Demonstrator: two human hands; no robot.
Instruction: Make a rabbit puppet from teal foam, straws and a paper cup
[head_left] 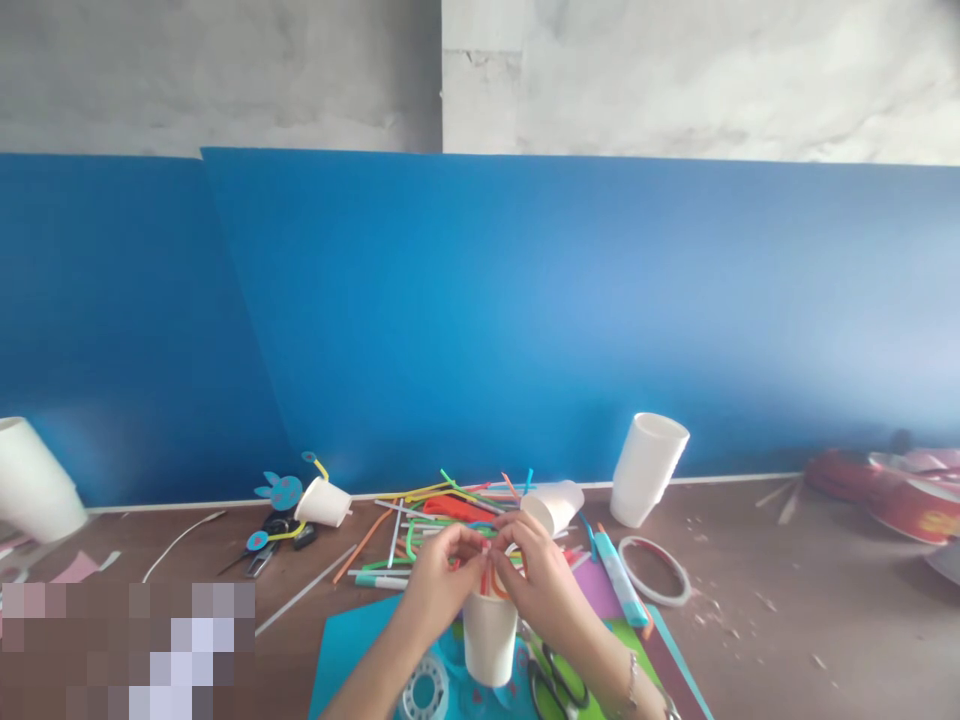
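Bare forearms [384, 662] come in closest to us, a bracelet [634, 680] round the right wrist, and between them stands the cup [490, 645], front and centre over the blue sheet [337, 640]! It's mouth up, long axis close to vertical, tapering toward the base, with no obvious lean. Out of that mouth come straws [484, 582], red and orange, pointing roughly the same way, one orange length curving toward the right side of the rim.

And look at the grip: left hand [448, 565] and right hand [536, 560] meet over the rim, thumbs and fingertips pinching the straws near their tops, though which hand has which straw is hidden. Delicate stuff! I'd say the trick is a light pinch, enough to control the straws without crushing them, with any push going straight along the cup's axis, since neither palm wraps the wall and a sideways shove could tip it.

Just around the base: scissors [559, 685] to the right, a white spool [424, 690] to the left. Further out, loose straws [367, 545] crowd behind the hands, another cup [553, 508] lies on its side, a tape roll [656, 572] rests to the right, and beyond it all rises the blue board [525, 320]
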